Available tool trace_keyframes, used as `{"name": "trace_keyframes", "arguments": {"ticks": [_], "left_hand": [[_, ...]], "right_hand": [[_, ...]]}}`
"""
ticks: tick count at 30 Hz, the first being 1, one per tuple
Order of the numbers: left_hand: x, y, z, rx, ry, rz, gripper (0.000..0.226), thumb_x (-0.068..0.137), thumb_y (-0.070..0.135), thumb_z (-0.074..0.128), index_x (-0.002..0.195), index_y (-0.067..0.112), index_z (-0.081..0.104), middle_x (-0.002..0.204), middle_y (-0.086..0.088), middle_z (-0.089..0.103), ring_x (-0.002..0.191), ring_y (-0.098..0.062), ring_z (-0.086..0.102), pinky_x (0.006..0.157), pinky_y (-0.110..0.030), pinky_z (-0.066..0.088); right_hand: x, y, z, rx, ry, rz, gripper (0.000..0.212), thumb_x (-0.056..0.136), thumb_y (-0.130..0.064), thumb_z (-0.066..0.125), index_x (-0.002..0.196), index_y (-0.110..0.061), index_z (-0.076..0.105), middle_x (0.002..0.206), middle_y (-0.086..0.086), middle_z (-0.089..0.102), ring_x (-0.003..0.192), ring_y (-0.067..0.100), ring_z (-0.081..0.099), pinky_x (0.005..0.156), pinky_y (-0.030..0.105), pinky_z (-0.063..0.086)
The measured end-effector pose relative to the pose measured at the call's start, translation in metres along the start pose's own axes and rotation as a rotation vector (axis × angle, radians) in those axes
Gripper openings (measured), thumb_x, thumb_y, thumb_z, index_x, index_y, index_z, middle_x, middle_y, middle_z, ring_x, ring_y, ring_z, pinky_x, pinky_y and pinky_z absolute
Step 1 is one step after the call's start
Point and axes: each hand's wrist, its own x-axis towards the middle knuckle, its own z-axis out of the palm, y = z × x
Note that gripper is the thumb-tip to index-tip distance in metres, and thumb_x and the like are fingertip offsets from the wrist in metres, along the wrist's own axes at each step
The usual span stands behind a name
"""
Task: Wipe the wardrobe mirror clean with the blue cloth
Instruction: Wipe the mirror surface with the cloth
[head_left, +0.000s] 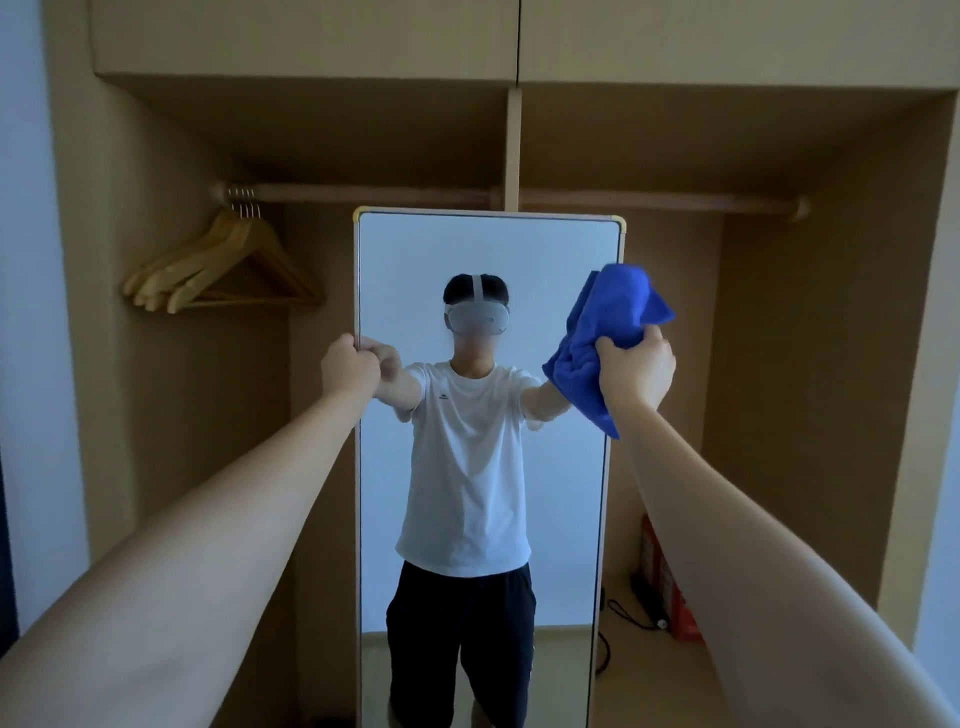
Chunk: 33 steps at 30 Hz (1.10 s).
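Observation:
A tall framed mirror (488, 260) stands upright in the middle of an open wooden wardrobe. My left hand (349, 366) grips the mirror's left frame edge at about a third of the way down. My right hand (636, 366) holds a bunched blue cloth (608, 332) at the mirror's right edge, over the upper glass. Whether the cloth touches the glass I cannot tell. The mirror reflects a person in a white T-shirt and dark shorts with both arms stretched forward.
Several wooden hangers (228, 260) hang at the left end of the clothes rail (509, 197). A vertical divider (513, 150) rises behind the mirror. A red box (667, 582) and a black cable (623, 616) lie on the wardrobe floor at the right.

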Motion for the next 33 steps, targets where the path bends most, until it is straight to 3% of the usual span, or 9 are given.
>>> {"name": "trace_keyframes", "arguments": {"ticks": [6,11,13,17,21,25,29,33], "left_hand": [[0.003,0.010,0.002,0.011,0.021,0.054,0.022,0.088,-0.003,0.035,0.102,0.011,0.044,0.104,-0.008,0.049,0.097,-0.026,0.048,0.082,-0.032,0.038],[0.015,0.019,0.001,0.023,0.018,0.048,0.023,0.090,-0.001,0.037,0.107,0.006,0.051,0.106,-0.012,0.053,0.100,-0.028,0.052,0.085,-0.033,0.042],[0.028,0.022,0.000,0.020,-0.002,0.043,0.016,0.094,0.003,0.041,0.103,0.012,0.050,0.113,-0.018,0.061,0.105,-0.035,0.060,0.092,-0.040,0.051],[0.040,0.030,-0.001,0.009,0.000,0.036,0.012,0.096,0.007,0.042,0.102,0.012,0.052,0.117,-0.022,0.064,0.109,-0.040,0.063,0.094,-0.050,0.053],[0.035,0.027,0.003,0.016,0.014,0.036,0.030,0.097,0.006,0.042,0.123,-0.002,0.056,0.118,-0.022,0.063,0.111,-0.040,0.061,0.095,-0.048,0.052],[0.033,0.029,0.002,0.011,0.010,0.025,0.033,0.099,0.005,0.041,0.128,-0.004,0.054,0.112,-0.020,0.061,0.103,-0.036,0.061,0.085,-0.036,0.049],[0.035,0.030,0.003,0.007,0.042,0.016,0.027,0.093,0.006,0.040,0.113,0.003,0.057,0.107,-0.018,0.061,0.104,-0.036,0.063,0.092,-0.043,0.053],[0.030,0.029,0.009,0.040,0.124,0.065,0.018,0.082,-0.006,0.036,0.078,0.010,0.044,0.078,-0.004,0.044,0.077,-0.023,0.046,0.069,-0.030,0.037]], "right_hand": [[-0.006,0.010,-0.004,-0.036,-0.052,0.054,0.025,0.069,-0.038,0.058,0.085,-0.020,0.052,0.086,0.001,0.062,0.084,0.026,0.064,0.068,0.039,0.056],[0.032,-0.027,0.001,-0.075,-0.035,0.030,0.030,0.064,-0.032,0.056,0.088,-0.015,0.057,0.088,0.004,0.063,0.090,0.031,0.062,0.077,0.045,0.057],[0.055,-0.056,-0.001,-0.093,-0.042,0.007,0.031,0.065,-0.029,0.056,0.091,-0.013,0.058,0.093,0.006,0.064,0.093,0.032,0.062,0.080,0.045,0.056],[0.087,-0.101,-0.005,-0.181,-0.070,-0.051,0.031,0.073,-0.025,0.060,0.101,-0.010,0.060,0.103,0.009,0.064,0.101,0.032,0.061,0.087,0.044,0.054],[0.068,-0.084,-0.006,-0.099,-0.024,-0.123,0.031,0.078,-0.024,0.060,0.105,-0.008,0.057,0.108,0.010,0.061,0.104,0.032,0.057,0.088,0.043,0.051],[0.027,-0.043,-0.004,-0.082,0.064,-0.164,0.037,0.084,-0.029,0.059,0.112,-0.006,0.054,0.115,0.010,0.057,0.111,0.029,0.049,0.080,0.034,0.038],[0.032,-0.040,-0.004,-0.129,0.040,-0.194,0.031,0.083,-0.030,0.059,0.104,-0.007,0.054,0.109,0.008,0.057,0.105,0.028,0.051,0.074,0.035,0.039],[0.060,-0.073,-0.004,-0.175,0.048,-0.243,0.025,0.081,-0.020,0.060,0.100,-0.005,0.055,0.108,0.011,0.058,0.103,0.032,0.053,0.088,0.044,0.046]]}}
